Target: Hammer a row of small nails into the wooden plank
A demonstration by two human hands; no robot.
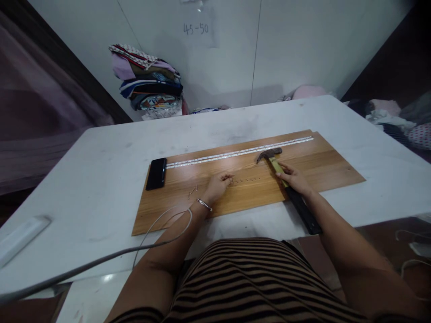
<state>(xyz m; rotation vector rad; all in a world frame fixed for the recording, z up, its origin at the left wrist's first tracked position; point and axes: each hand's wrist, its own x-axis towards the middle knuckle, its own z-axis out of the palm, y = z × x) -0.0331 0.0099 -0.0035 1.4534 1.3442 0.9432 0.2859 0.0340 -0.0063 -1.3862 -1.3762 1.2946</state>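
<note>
A long wooden board (323,166) lies on the white table (101,179). My right hand (294,178) is closed round the handle of a claw hammer (269,154), whose head rests on the board. My left hand (218,185) rests on the board with its fingers pinched together at the left end of a row of small nails (247,181); whatever it pinches is too small to make out. A few loose nails (192,192) lie left of that hand. A metal bracelet sits on my left wrist.
A black phone (156,173) lies at the board's left end. A long silvery strip (242,152) runs along the board's far edge. A grey cable (101,260) crosses the table's near left. A white bar (20,237) lies far left. Folded cloths (148,80) are stacked behind.
</note>
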